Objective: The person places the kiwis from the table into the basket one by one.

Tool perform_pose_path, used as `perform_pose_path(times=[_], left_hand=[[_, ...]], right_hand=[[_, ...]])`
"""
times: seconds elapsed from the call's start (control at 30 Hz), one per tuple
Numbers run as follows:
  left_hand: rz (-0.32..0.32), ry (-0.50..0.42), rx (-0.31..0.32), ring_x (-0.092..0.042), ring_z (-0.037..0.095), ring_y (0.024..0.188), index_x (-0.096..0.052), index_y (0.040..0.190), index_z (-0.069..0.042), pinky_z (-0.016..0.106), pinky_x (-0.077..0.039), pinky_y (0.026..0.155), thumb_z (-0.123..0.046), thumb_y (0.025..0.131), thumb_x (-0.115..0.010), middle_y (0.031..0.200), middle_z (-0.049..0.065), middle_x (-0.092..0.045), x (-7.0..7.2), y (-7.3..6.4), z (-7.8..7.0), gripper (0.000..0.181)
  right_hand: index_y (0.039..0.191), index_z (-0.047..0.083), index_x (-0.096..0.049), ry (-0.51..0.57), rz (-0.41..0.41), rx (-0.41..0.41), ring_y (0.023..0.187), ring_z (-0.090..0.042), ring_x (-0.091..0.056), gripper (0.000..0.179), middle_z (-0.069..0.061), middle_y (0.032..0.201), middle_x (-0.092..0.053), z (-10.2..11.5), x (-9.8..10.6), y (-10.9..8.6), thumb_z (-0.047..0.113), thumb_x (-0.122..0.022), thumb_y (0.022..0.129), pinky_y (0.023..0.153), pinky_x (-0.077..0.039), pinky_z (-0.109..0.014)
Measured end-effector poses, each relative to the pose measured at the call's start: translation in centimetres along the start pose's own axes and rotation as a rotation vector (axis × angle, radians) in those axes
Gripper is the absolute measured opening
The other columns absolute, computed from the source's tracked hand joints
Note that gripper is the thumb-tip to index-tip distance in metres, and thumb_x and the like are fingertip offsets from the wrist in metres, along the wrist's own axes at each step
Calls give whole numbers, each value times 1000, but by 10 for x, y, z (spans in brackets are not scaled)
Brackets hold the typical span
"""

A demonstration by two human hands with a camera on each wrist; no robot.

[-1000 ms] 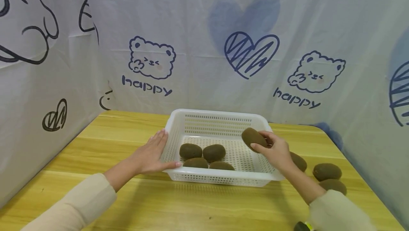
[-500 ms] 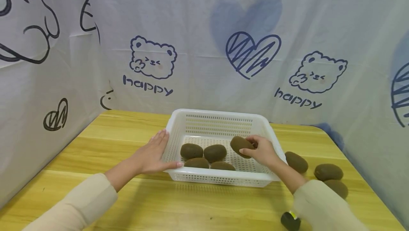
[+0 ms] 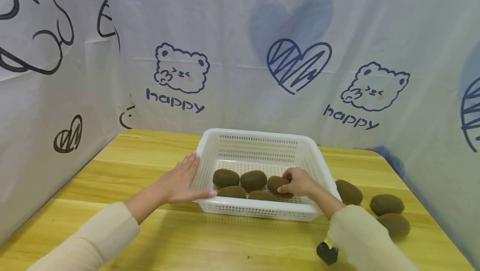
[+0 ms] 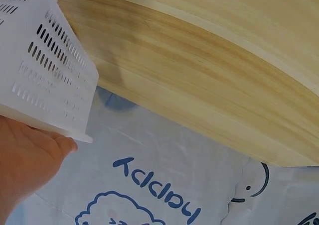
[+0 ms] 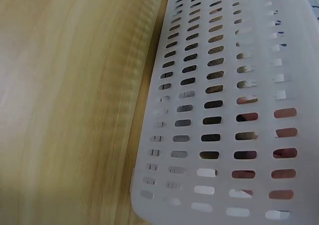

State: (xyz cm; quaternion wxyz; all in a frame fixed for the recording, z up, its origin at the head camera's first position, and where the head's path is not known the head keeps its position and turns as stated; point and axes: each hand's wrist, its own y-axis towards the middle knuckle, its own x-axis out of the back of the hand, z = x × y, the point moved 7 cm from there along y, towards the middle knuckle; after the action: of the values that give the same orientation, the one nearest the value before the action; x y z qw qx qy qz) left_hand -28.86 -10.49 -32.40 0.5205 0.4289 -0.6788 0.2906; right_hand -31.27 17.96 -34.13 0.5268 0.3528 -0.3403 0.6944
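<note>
A white slotted plastic basket point(image 3: 258, 206) stands on the table with several brown kiwifruit in it. My left hand point(image 3: 179, 183) rests against its left rim, fingers straight and thumb stretched along the front rim; in the left wrist view this hand point(image 4: 30, 160) lies along the rim. Inside the basket my right hand point(image 3: 301, 182) pinches a kiwifruit point(image 3: 276, 184) between thumb and fingers, low near the basket floor. Two more kiwifruit, a left one point(image 3: 226, 177) and a middle one point(image 3: 253, 180), sit beside it. In the right wrist view the basket wall point(image 5: 219, 105) mostly hides that hand.
On the wooden table point(image 3: 180, 242), three kiwifruit lie right of the basket, one of them a kiwifruit point(image 3: 387, 204) near the right edge. A small dark object point(image 3: 327, 253) with a yellow patch shows by the right sleeve. A printed curtain point(image 3: 240, 75) hangs behind.
My right hand has carried the kiwifruit from above the basket's right side, leftward and down, beside the others inside. The left hand keeps its place on the rim.
</note>
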Motion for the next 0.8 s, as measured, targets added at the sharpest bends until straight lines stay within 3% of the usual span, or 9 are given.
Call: perform_pose_path(times=[0.2,0.5,0.8], left_hand=[[3,-6,-1,-14,44,140,-15,143,12,53,-19,115,-66,79,-54,151,29,-10,0,0,-1,108],[1,7,1,-15,44,140,-14,143,12,53,-19,114,-66,79,-53,151,29,-10,0,1,0,108],[-3,0,-4,-15,44,140,-15,143,12,53,-19,114,-66,79,-53,151,30,-10,-1,2,0,108]], right_hand=[[106,-10,-58,-55,55,-1,98,-33,-58,40,-21,103,-62,1,-6,2,12,-74,76,87,-50,-43],[111,-12,-55,-36,75,-7,99,-35,-59,45,-24,104,-63,-2,-7,3,11,-73,76,86,-51,-42],[112,-13,-56,47,-105,105,97,-38,-61,43,-28,108,-62,5,13,-3,11,-68,79,84,-53,-42]])
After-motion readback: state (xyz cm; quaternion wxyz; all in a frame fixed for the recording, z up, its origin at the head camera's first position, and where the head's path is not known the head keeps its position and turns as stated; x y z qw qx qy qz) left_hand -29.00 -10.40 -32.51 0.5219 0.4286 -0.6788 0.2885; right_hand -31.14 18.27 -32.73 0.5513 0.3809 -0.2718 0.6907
